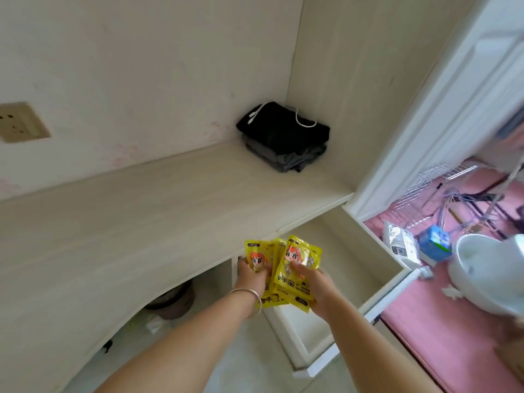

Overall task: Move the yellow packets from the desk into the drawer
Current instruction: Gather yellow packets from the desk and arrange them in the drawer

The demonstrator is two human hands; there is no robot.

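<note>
Head view: both hands hold a fanned bunch of yellow packets [295, 265] above the open drawer [348, 259], just past the desk [141, 211] edge. The left hand [251, 277] and right hand [314, 285] are each closed on the packets, fingers mostly hidden behind them. The lower packets are partly covered. Folded dark clothes [283, 137] sit in the desk's far corner.

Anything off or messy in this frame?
Nothing wrong with the task items: both hands hold the yellow packets over the open drawer. Only untidy spot: scattered clutter on the pink floor at right.
</note>
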